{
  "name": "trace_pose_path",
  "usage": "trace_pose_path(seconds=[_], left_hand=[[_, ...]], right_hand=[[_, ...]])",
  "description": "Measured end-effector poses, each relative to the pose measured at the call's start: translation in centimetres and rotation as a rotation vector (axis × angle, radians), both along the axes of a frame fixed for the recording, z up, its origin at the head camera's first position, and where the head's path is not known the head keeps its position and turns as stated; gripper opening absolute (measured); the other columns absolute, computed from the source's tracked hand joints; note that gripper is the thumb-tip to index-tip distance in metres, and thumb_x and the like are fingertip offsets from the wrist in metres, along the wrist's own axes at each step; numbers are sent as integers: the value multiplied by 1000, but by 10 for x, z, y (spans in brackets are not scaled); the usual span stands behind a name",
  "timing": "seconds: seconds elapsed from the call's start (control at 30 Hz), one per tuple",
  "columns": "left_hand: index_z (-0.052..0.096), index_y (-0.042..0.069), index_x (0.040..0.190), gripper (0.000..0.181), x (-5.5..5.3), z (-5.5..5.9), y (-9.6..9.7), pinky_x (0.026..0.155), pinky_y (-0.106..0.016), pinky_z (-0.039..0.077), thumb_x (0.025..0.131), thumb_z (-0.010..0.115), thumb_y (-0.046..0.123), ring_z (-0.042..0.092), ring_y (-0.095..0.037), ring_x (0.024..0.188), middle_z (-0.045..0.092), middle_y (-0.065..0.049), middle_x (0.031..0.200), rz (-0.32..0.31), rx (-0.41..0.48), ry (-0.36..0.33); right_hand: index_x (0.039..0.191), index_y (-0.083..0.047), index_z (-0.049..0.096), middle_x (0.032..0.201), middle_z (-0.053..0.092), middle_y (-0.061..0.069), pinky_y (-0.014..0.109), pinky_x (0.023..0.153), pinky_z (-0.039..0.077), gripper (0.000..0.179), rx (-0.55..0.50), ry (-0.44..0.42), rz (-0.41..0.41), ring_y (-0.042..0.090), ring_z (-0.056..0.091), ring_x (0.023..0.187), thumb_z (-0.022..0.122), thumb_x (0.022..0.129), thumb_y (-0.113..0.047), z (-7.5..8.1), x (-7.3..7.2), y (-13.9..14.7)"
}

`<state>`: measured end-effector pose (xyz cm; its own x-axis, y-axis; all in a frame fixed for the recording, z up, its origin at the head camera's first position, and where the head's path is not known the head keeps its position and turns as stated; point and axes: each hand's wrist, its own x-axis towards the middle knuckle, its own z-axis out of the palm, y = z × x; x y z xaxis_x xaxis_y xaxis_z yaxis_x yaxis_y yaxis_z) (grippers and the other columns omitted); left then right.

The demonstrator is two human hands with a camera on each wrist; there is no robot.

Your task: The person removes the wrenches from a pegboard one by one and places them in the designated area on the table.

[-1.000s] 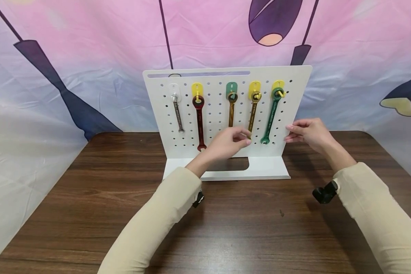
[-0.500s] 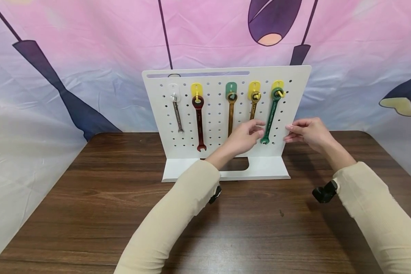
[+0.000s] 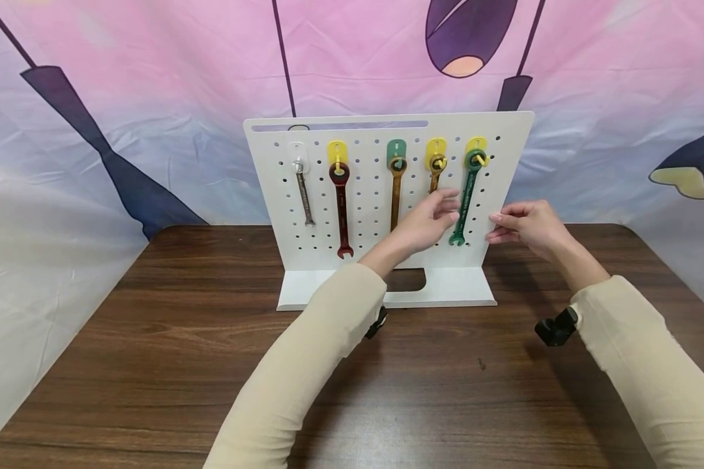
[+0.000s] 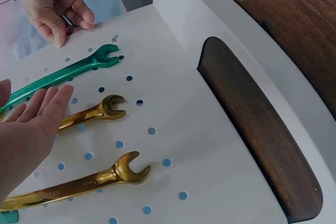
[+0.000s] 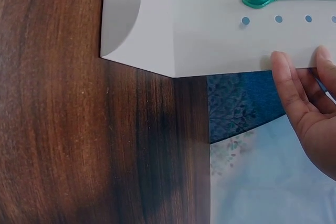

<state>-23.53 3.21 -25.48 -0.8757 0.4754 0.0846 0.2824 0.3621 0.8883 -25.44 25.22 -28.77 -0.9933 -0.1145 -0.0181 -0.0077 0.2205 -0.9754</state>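
A white pegboard [image 3: 375,228] stands upright with several wrenches hung on it. My left hand [image 3: 425,221] is at the shaft of the green wrench [image 3: 466,202], its fingers nearly straight and fingertips right at the metal. In the left wrist view, those fingers [image 4: 55,103] lie beside the green wrench [image 4: 73,69] and over one gold wrench [image 4: 100,111]. My right hand [image 3: 528,225] pinches the board's right edge, also visible in the right wrist view. Left of the green wrench hang two gold wrenches, one [image 3: 396,195] unobstructed and one [image 3: 437,170] partly hidden by my left hand.
A red wrench [image 3: 342,208] and a small silver wrench [image 3: 305,195] hang on the left half of the board. Yellow, green and white hooks hold the wrenches. The board's base [image 3: 457,286] stands on a dark wooden table [image 3: 422,378], before a patterned cloth [image 3: 211,130].
My left hand has moved right and slightly up, from the gold wrench to the green one. The green wrench's lower end has swung slightly right. My right hand stays at the board's edge.
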Motion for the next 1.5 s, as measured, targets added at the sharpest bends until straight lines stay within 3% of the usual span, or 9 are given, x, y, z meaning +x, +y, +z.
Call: trace_pose_path(seconds=[0.63,0.83,1.03,1.17,1.33,1.5], left_hand=[[36,20,139,43,-7,13,13,92,-24,45,96,47,18,49,-12,114,52,-2,127,21,-86,-22],[43,15,129,35,-5,11,15,88,-22,47,95,49,16,51,-13,110,53,-5,122,53,-42,3],[51,11,116,25,1,7,18,68,-17,50,92,55,13,61,-17,87,62,-6,100,87,45,74],[52,12,112,21,4,6,21,60,-15,51,91,57,13,62,-16,74,63,-4,87,116,71,79],[53,10,106,16,9,6,25,57,-17,54,91,57,11,63,-17,69,61,-3,77,157,117,60],[54,8,104,15,11,10,24,56,-20,56,90,57,8,61,-15,62,62,-4,75,136,161,33]], right_hand=[[86,3,65,75,66,9,42,73,56,18,4,11,11,21,67,68,57,89,-13,2,-1,-1],[88,4,64,75,66,8,41,73,56,20,18,13,9,21,67,69,57,89,-14,1,-1,0],[91,8,63,75,66,8,37,70,57,24,48,18,6,20,67,68,57,90,-15,0,0,1],[96,11,61,75,66,9,36,69,58,27,70,17,4,21,67,69,57,90,-16,-1,0,2],[98,12,59,77,66,8,40,72,57,30,80,13,2,21,67,69,58,89,-16,-2,0,3],[95,10,60,77,66,8,42,75,55,27,79,16,4,21,67,70,58,89,-16,-2,0,2]])
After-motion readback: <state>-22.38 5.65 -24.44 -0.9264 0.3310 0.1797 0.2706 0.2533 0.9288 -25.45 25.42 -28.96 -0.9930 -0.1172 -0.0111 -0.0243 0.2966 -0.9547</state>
